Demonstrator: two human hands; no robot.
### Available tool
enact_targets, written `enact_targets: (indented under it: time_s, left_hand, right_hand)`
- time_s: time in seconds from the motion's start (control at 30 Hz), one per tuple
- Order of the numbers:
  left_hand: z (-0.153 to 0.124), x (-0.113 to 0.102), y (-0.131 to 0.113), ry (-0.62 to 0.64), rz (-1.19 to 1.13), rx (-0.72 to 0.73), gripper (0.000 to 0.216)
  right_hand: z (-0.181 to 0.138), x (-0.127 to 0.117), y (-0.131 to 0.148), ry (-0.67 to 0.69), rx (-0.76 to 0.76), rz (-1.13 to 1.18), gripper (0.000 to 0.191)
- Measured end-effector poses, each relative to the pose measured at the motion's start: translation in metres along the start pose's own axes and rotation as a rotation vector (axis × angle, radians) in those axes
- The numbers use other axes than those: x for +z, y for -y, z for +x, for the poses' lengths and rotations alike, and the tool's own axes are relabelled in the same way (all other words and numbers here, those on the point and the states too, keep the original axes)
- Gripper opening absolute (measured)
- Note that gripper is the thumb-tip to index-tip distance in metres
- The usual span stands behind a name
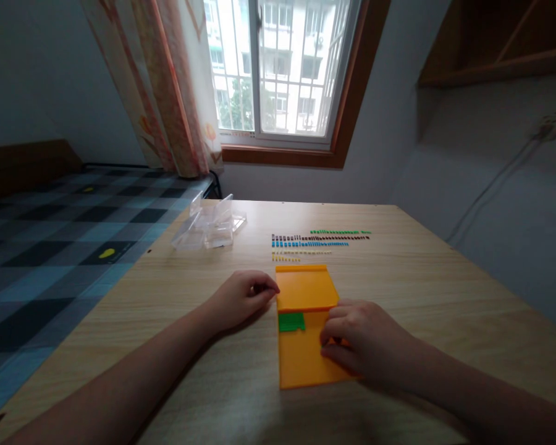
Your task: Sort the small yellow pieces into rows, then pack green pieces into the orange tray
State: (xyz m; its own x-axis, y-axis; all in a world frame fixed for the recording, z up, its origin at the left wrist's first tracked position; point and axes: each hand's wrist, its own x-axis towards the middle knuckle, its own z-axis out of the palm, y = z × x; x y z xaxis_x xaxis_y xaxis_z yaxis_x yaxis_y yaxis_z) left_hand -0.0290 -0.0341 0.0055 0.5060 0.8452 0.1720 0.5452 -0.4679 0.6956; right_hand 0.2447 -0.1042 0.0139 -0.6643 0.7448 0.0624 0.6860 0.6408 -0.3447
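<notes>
An orange folding case [301, 361] lies opened out on the table, its upper panel [306, 289] tilted at the far side. A green patch of small joined pieces [291, 322] sits in the upper left corner of the lower panel. My left hand [248, 296] is closed, with thumb and forefinger pinched at the left edge of the upper panel. Over the right side of the lower panel, my right hand [359, 330] is closed with curled fingers; whatever is between its fingertips is hidden or too small to name.
Beyond the case lie rows of tiny pieces: green [340, 232], dark brown [328, 238], blue [306, 244], pale [301, 253] and yellow [285, 259]. Clear plastic boxes [210, 225] stand at the back left of the wooden table [426, 290]. A checked bed [74, 247] adjoins its left side.
</notes>
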Motion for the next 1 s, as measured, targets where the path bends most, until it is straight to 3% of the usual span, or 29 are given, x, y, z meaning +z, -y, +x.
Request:
enact_targets:
  time_s: [0.4, 0.73, 1.0]
  left_hand:
    - [0.000, 0.001, 0.002, -0.005, -0.020, 0.021, 0.018]
    - [-0.001, 0.002, 0.001, 0.007, -0.017, 0.022, 0.018]
    - [-0.001, 0.002, -0.001, 0.009, -0.021, 0.020, 0.018]
  right_hand:
    - [0.004, 0.003, 0.002, -0.098, -0.114, -0.060, 0.023]
    - [0.004, 0.000, 0.005, -0.204, -0.171, -0.005, 0.018]
    - [-0.002, -0.004, 0.005, -0.223, -0.204, -0.169, 0.017]
